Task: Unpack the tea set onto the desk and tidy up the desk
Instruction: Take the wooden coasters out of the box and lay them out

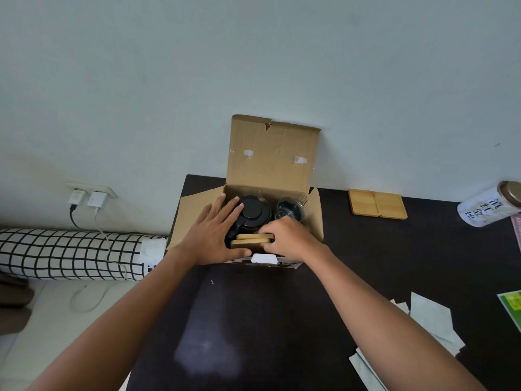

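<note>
The open cardboard box (pixel 270 198) sits at the dark worktop's (pixel 253 320) far left corner, its lid upright against the wall. Inside lie a black teapot (pixel 252 214), a glass cup (pixel 290 211) and stacked wooden coasters (pixel 251 240) by the near wall. The left hand (pixel 214 235) lies flat, fingers spread over teapot and coasters; the right hand (pixel 287 239) pinches the coasters' right end. Two more wooden coasters (pixel 377 204) rest near the back edge — bare worktop lies in front.
</note>
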